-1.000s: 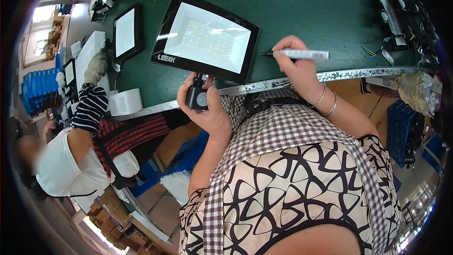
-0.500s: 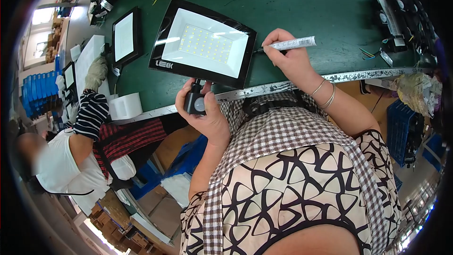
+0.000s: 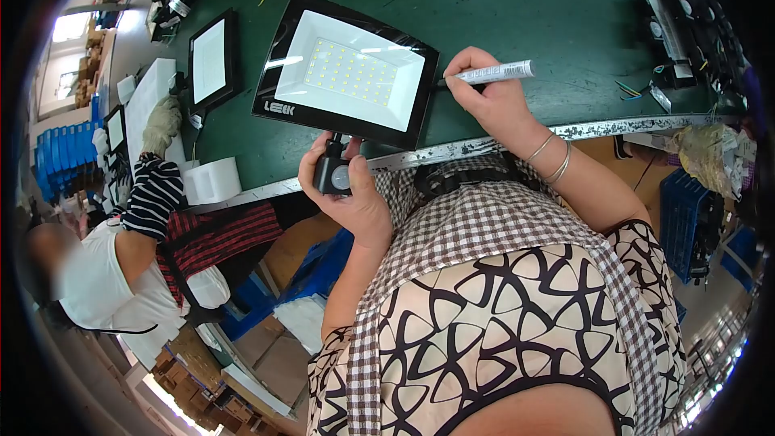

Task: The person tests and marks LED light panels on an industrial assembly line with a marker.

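A black-framed LED floodlight (image 3: pixel 353 73) faces up over the green bench, its lens showing rows of small yellow LEDs. Below its lower edge sticks out a black motion sensor (image 3: pixel 333 174) with a round pale dome. My left hand (image 3: pixel 355 198) is closed around that sensor, thumb and fingers on either side, and supports the light by it. In my right hand (image 3: pixel 484 95) is a white marker pen (image 3: pixel 502 72), pinched like a pencil. The pen's dark tip is right at the floodlight's right side edge.
Another floodlight (image 3: pixel 212 62) stands left on the green bench (image 3: pixel 517 8). A co-worker's gloved hand (image 3: pixel 163 125) is by white foam (image 3: pixel 211 181). More black lights (image 3: pixel 674 32) with loose wires lie at right. The bench's worn metal edge (image 3: pixel 630 126) runs before me.
The marker pen and my right hand have shifted slightly left, closer against the floodlight's edge. The floodlight, still in my left hand, has hardly moved.
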Demonstrator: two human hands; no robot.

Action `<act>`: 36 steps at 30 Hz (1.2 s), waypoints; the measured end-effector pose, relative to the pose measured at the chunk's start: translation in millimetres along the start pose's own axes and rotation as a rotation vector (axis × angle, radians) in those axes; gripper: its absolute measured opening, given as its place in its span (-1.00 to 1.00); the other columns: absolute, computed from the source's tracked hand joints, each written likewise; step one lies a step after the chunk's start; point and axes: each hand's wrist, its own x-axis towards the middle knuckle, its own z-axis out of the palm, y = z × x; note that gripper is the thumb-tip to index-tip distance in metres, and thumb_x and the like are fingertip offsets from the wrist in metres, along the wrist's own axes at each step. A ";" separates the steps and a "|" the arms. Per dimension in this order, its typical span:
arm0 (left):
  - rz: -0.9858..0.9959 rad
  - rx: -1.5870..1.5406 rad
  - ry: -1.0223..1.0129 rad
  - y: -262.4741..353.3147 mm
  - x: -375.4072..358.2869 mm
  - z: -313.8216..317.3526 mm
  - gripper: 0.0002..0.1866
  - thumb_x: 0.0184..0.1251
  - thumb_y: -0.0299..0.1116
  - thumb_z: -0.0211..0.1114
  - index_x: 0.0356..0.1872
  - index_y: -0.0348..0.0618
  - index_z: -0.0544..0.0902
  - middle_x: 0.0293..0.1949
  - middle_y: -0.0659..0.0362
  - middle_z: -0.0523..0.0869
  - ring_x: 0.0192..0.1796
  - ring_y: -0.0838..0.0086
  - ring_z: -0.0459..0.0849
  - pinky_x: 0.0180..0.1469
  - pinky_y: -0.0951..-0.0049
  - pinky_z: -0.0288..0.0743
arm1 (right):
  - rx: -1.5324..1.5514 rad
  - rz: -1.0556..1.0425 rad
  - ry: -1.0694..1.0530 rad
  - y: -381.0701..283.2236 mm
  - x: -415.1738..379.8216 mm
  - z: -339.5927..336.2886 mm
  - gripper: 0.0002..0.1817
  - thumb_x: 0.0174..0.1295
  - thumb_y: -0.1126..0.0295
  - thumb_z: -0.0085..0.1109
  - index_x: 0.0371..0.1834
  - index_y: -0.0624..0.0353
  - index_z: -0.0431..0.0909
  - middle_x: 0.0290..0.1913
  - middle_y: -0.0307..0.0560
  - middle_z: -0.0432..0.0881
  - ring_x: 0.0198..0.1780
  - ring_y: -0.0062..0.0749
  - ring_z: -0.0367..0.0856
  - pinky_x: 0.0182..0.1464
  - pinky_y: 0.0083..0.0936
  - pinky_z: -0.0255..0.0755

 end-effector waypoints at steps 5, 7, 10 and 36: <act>-0.037 0.007 0.014 -1.3 -2.2 -2.0 -0.54 0.31 -0.43 0.24 0.15 0.00 0.25 0.20 0.12 0.37 0.13 0.21 0.51 0.14 0.19 0.47 | -0.017 0.036 0.052 2.0 8.8 -2.5 -0.89 0.11 0.38 0.13 -0.39 0.18 0.49 -0.49 -0.22 0.54 -0.45 -0.54 0.46 -0.36 -0.56 0.35; -0.058 0.024 0.016 -1.2 -2.8 -3.1 -0.54 0.32 -0.42 0.24 0.15 0.03 0.24 0.20 0.14 0.37 0.12 0.18 0.53 0.10 0.23 0.49 | -0.036 0.037 0.064 4.0 12.8 -4.0 -0.89 0.12 0.37 0.12 -0.39 0.17 0.49 -0.49 -0.22 0.55 -0.45 -0.52 0.47 -0.36 -0.55 0.36; -0.062 0.019 0.011 -2.7 -2.2 -3.6 -0.54 0.32 -0.40 0.24 0.16 0.04 0.24 0.21 0.16 0.37 0.11 0.17 0.55 0.03 0.27 0.52 | -0.081 0.044 0.087 6.7 19.0 -6.1 -0.87 0.12 0.33 0.10 -0.39 0.15 0.49 -0.50 -0.20 0.55 -0.45 -0.47 0.49 -0.35 -0.52 0.37; -0.361 0.323 -0.273 54.1 149.4 -10.6 -0.69 0.19 -0.30 0.33 -0.15 -0.31 0.56 -0.28 0.10 0.63 -0.20 0.47 0.65 -0.28 0.43 0.67 | 0.154 0.136 -0.229 -6.5 -6.8 8.2 -0.93 0.12 0.43 0.16 -0.41 0.18 0.49 -0.51 -0.36 0.45 -0.45 -0.74 0.35 -0.42 -0.70 0.24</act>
